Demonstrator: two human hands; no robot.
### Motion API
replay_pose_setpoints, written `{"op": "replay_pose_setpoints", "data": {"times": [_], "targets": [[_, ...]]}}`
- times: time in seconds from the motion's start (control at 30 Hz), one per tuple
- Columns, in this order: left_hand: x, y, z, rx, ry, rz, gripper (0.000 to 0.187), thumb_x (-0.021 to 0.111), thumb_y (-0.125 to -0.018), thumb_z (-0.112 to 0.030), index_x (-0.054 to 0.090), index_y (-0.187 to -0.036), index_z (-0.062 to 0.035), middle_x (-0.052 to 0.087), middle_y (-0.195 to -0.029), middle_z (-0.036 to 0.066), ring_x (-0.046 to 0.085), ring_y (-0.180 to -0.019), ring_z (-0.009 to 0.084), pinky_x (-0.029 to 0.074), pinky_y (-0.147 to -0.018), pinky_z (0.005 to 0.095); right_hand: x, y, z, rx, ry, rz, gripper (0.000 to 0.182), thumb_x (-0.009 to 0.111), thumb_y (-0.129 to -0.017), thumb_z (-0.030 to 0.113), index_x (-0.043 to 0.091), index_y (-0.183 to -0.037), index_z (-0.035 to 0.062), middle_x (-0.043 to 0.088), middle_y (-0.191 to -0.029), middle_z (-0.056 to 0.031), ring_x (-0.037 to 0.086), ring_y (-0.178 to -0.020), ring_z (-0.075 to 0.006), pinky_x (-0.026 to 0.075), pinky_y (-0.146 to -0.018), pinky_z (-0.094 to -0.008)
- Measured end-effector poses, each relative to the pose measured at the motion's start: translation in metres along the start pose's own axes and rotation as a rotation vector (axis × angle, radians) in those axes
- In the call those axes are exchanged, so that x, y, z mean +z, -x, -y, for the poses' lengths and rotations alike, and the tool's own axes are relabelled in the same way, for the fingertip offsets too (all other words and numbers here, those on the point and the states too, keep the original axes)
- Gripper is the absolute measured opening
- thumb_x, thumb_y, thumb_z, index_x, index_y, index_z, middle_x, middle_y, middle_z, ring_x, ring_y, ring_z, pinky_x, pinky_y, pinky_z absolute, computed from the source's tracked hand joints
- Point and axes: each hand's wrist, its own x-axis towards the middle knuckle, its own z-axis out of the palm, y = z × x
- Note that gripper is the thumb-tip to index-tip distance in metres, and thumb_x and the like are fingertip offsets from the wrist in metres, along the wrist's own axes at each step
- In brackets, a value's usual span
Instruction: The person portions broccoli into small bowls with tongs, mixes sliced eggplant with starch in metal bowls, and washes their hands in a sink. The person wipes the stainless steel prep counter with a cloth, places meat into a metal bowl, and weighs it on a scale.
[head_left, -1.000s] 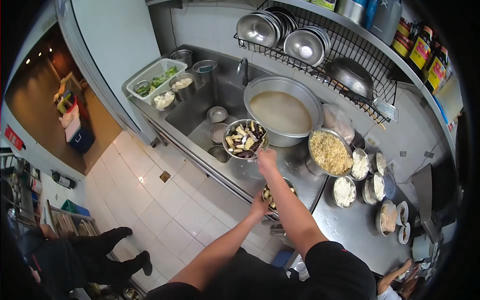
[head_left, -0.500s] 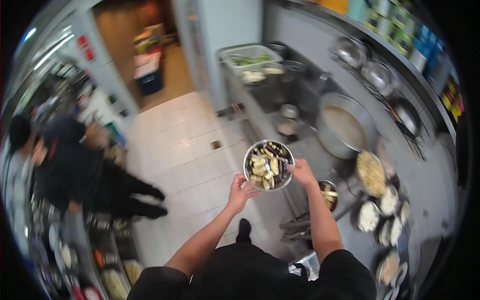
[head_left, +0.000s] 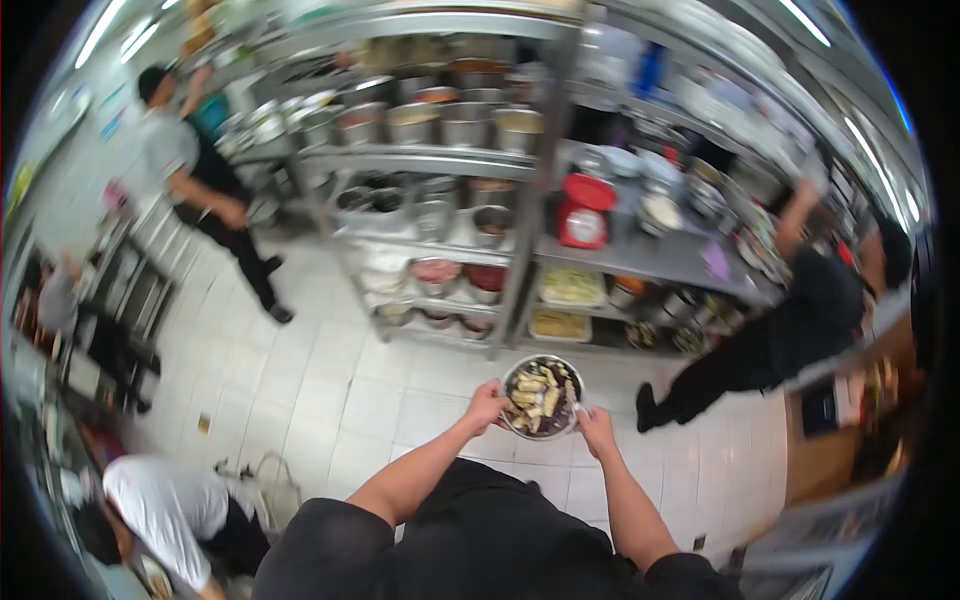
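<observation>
A round metal bowl (head_left: pixel 508 420) is held out in front of my body at waist height. Inside lie cut eggplant pieces (head_left: pixel 540 390), pale yellow with dark purple skin. My left hand (head_left: pixel 486 406) grips the bowl's left rim, fingers closed around it. On the opposite side, my right hand (head_left: pixel 597 430) has its fingers closed on the right rim. The undersides of the fingers are partly hidden by the bowl.
Ahead stands a metal shelf rack (head_left: pixel 430 160) with several pots. Beside it, a steel counter (head_left: pixel 640 245) carries a red scale (head_left: pixel 585 212). A person (head_left: pixel 780 320) is at right; others stand at left (head_left: pixel 205 165) and lower left (head_left: pixel 180 505). Tiled floor (head_left: pixel 340 400) lies between.
My view has turned left, away from the steel counter with the large pot, towards the shelf rack. The bowl has come along in both hands.
</observation>
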Motion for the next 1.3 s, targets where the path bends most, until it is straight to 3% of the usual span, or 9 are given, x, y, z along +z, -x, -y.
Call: {"op": "replay_pose_setpoints", "data": {"times": [0.13, 0.33, 0.4, 0.57, 0.8, 0.93, 1.13, 1.23, 1.3], "targets": [[-0.148, 0.01, -0.011, 0.131, 0.218, -0.428, 0.019, 0.058, -0.073, 0.004, 0.044, -0.081, -0.0058, 0.047, -0.072, 0.005, 0.063, -0.06, 0.0231, 0.059, -0.041, 0.0397, 0.149, -0.153, 0.03, 0.098, -0.429, 0.26, 0.014, 0.059, -0.09, 0.013, 0.062, -0.086, -0.0001, 0.061, -0.08, -0.0047, 0.057, -0.072, -0.0132, 0.046, -0.061, -0.0314], [-0.349, 0.066, 0.021, 0.192, 0.535, -0.861, 0.02, 0.056, -0.073, 0.007, 0.047, -0.085, -0.0061, 0.064, -0.087, 0.016, 0.068, -0.069, 0.0296, 0.061, -0.047, 0.0436, 0.404, -0.287, 0.125, -0.442, 0.495, 0.191, 0.019, 0.065, -0.081, 0.014, 0.063, -0.093, -0.0014, 0.065, -0.086, -0.0201, 0.063, -0.077, -0.0353, 0.049, -0.071, -0.0417], [-0.373, 0.051, 0.067, 0.231, 0.591, -0.932, 0.025, 0.053, -0.072, 0.01, 0.049, -0.092, -0.0046, 0.066, -0.089, 0.018, 0.07, -0.069, 0.0307, 0.061, -0.048, 0.0438, 0.449, -0.353, 0.125, -0.841, 0.32, 0.086, 0.028, 0.066, -0.08, 0.019, 0.063, -0.098, -0.0031, 0.064, -0.094, -0.0261, 0.06, -0.091, -0.0432, 0.048, -0.075, -0.0443], [-0.444, 0.042, 0.075, 0.244, 0.637, -1.127, 0.018, 0.049, -0.076, 0.01, 0.047, -0.09, -0.0019, 0.065, -0.089, 0.018, 0.07, -0.069, 0.0278, 0.062, -0.051, 0.0384, 0.601, -0.474, 0.135, -0.792, 0.863, 0.195, 0.043, 0.053, -0.088, 0.035, 0.061, -0.123, 0.0098, 0.059, -0.124, -0.0208, 0.052, -0.117, -0.0378, 0.037, -0.103, -0.0457], [-0.464, -0.075, 0.086, 0.228, 0.729, -1.063, 0.016, 0.049, -0.077, 0.009, 0.046, -0.087, -0.0033, 0.064, -0.085, 0.02, 0.069, -0.065, 0.0293, 0.061, -0.047, 0.0407, 0.607, -0.428, 0.189, -0.81, 1.285, 0.374, 0.045, 0.056, -0.09, 0.025, 0.053, -0.126, -0.0018, 0.055, -0.129, -0.0234, 0.048, -0.126, -0.0315, 0.036, -0.104, -0.0397], [-0.454, -0.129, 0.063, 0.217, 0.784, -0.967, 0.018, 0.05, -0.076, 0.009, 0.041, -0.08, -0.0067, 0.064, -0.083, 0.019, 0.069, -0.064, 0.0284, 0.06, -0.044, 0.0398, 0.567, -0.457, 0.167, -0.735, 0.753, 0.195, 0.044, 0.059, -0.088, 0.021, 0.053, -0.126, -0.0011, 0.056, -0.127, -0.0229, 0.051, -0.122, -0.0321, 0.038, -0.102, -0.0392], [-0.414, -0.155, 0.019, 0.154, 0.645, -0.838, 0.02, 0.053, -0.077, 0.004, 0.038, -0.076, -0.0083, 0.058, -0.072, 0.011, 0.067, -0.06, 0.0261, 0.059, -0.041, 0.038, 0.511, -0.376, 0.183, 0.036, 0.269, 0.72, 0.045, 0.063, -0.085, 0.015, 0.052, -0.126, -0.0001, 0.059, -0.124, -0.0223, 0.055, -0.116, -0.0331, 0.041, -0.099, -0.0383], [-0.377, -0.148, -0.007, 0.146, 0.528, -0.792, 0.018, 0.053, -0.078, 0.002, 0.039, -0.076, -0.008, 0.056, -0.07, 0.01, 0.065, -0.057, 0.0246, 0.059, -0.04, 0.038, 0.491, -0.329, 0.183, -0.637, 0.56, 0.924, 0.033, 0.059, -0.079, 0.002, 0.06, -0.112, -0.005, 0.064, -0.109, -0.0251, 0.062, -0.102, -0.0326, 0.047, -0.088, -0.0348], [-0.352, -0.143, -0.017, 0.15, 0.464, -0.76, 0.017, 0.053, -0.078, 0.001, 0.039, -0.074, -0.0076, 0.055, -0.069, 0.009, 0.063, -0.055, 0.0231, 0.058, -0.039, 0.0378, 0.469, -0.311, 0.181, -0.605, 0.48, 0.723, 0.032, 0.059, -0.078, 0.002, 0.061, -0.109, -0.0058, 0.063, -0.108, -0.0264, 0.061, -0.103, -0.0342, 0.046, -0.089, -0.0359]]}}
